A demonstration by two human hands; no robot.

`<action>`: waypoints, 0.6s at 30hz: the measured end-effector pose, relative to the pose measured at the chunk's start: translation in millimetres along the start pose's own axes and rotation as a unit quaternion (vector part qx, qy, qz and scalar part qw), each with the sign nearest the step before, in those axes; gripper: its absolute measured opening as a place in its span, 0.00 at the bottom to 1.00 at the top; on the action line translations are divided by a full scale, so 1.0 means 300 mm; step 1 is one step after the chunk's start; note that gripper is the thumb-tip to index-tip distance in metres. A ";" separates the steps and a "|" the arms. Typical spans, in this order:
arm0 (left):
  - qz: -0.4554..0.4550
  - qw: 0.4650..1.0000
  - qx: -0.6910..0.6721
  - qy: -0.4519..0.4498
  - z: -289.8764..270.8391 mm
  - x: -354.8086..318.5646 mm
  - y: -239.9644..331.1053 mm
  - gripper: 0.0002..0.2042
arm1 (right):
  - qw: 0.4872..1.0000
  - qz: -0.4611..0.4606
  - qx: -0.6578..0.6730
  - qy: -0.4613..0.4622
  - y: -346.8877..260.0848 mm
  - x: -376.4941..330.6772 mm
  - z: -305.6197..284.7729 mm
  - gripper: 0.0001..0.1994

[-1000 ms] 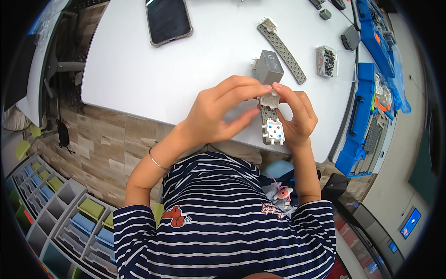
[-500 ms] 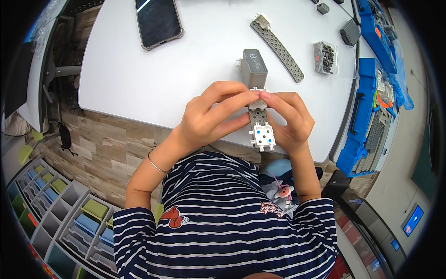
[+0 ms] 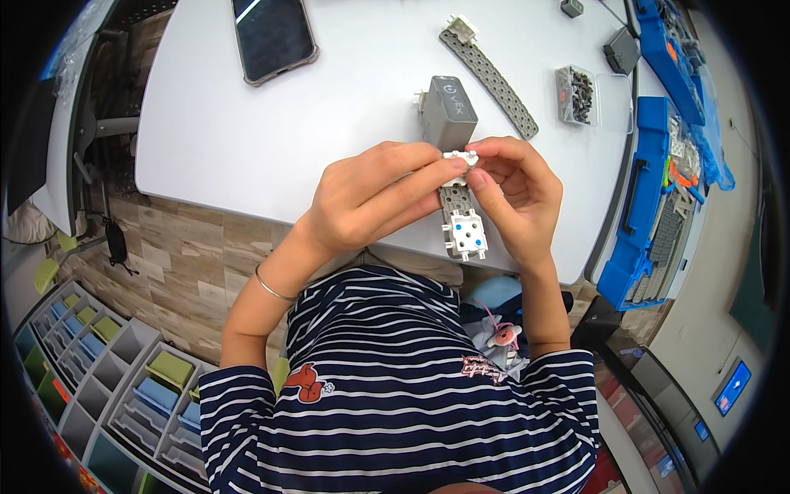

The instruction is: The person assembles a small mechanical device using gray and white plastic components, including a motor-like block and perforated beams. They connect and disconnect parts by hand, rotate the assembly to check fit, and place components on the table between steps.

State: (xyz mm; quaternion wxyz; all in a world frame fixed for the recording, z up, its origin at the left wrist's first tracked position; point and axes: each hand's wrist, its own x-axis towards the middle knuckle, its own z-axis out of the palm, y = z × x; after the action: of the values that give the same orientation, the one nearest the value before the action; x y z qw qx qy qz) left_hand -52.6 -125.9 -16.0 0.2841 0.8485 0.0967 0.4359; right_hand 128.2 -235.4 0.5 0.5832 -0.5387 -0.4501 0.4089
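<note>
Between my hands, at the table's near edge, is a grey perforated beam (image 3: 453, 198) with white connector pieces on it. The nearer white connector (image 3: 467, 236) carries two blue pins and points toward my body. My left hand (image 3: 354, 198) is closed round the beam's left side, its fingertips pressed on the farther white connector (image 3: 461, 167). From the other side, my right hand (image 3: 527, 198) pinches that same connector with thumb and index finger. Just beyond the fingertips stands a grey motor block (image 3: 451, 115) with a white piece on its left side; whether it joins the beam is hidden.
Farther off on the white table (image 3: 206, 148) lie another grey beam (image 3: 494, 82) with a white connector, an open clear box of dark pins (image 3: 580, 96) and a phone (image 3: 274, 41). A dark grey block (image 3: 623, 53) and blue parts cases (image 3: 629, 222) line the right side.
My right hand has opened away slightly, its thumb now lower on the farther connector's right side. The motor block and held beam have shifted or turned a little.
</note>
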 end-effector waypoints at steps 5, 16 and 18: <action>0.044 0.999 -0.006 -0.014 0.010 0.012 -0.011 0.23 | 0.999 0.000 0.018 0.028 0.007 -0.008 0.002 0.11; 0.027 0.999 -0.001 -0.018 0.015 0.001 -0.004 0.18 | 1.000 -0.028 -0.010 0.006 0.019 -0.009 -0.015 0.10; 0.028 0.999 0.009 -0.014 0.017 0.000 -0.003 0.18 | 0.999 -0.036 -0.009 -0.002 0.021 -0.007 -0.014 0.10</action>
State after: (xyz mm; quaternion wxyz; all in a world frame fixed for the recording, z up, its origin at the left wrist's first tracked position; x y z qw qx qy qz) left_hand -48.6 -127.2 -18.8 0.2654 0.8596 0.0728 0.4305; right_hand 131.6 -238.0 -6.0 0.5920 -0.5263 -0.4739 0.3847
